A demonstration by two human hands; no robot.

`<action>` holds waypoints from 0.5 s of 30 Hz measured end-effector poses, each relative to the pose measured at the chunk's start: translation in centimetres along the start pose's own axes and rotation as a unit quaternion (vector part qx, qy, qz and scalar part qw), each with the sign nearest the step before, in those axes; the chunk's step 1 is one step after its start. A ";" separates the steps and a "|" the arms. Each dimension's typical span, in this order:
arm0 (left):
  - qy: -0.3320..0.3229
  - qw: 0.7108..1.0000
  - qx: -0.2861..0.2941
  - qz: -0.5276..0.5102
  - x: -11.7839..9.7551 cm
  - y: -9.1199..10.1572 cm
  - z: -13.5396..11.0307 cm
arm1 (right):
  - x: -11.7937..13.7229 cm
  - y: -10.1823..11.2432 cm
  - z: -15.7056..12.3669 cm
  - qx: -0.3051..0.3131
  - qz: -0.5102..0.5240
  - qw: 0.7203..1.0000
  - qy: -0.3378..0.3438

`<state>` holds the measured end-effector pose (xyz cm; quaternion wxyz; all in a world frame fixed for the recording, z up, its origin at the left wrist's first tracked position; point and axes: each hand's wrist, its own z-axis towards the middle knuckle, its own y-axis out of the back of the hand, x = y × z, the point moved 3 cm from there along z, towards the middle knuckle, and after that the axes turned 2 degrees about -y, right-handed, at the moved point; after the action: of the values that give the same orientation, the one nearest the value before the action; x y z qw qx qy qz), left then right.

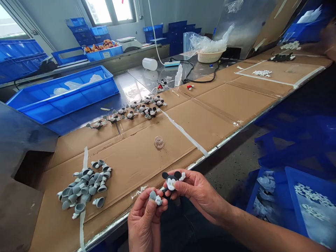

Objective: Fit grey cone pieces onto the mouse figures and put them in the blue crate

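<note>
In my right hand (196,192) is a black-and-white mouse figurine (170,182) with round ears and a white glove, pinched between thumb and fingers. My left hand (148,213) grips a small grey cup-shaped part with a white glove (158,200), close beside the figurine's lower left side. Whether the two pieces touch is hard to tell. Both hands are just over the table's front edge. A pile of similar grey glove parts (84,189) lies to the left on the cardboard. Farther back, several mouse figurines (131,114) with grey parts lie in rows.
Cardboard (131,150) with white tape strips covers the bench. A small clear cup (159,142) stands mid-bench. Behind are a blue crate (78,98), a white bottle (149,64) and a basket with plastic bags (211,56). Blue bins (309,206) stand low at right. Another person's blurred hand (329,40) shows far right.
</note>
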<state>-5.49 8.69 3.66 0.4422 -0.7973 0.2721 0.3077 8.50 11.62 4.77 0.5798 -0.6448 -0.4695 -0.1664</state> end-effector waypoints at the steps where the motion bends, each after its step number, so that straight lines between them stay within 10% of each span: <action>1: 0.000 1.000 -0.001 -0.001 0.0 0.0 0.0 | 0.0 0.0 0.0 0.001 -0.001 1.000 0.000; 15: -0.023 0.999 0.021 0.008 0.1 0.3 0.2 | 0.1 0.0 0.1 0.005 -0.010 1.000 0.006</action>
<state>-5.66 8.73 3.34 0.4624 -0.7786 0.2742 0.3237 8.51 11.73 4.87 0.5843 -0.6359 -0.4733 -0.1735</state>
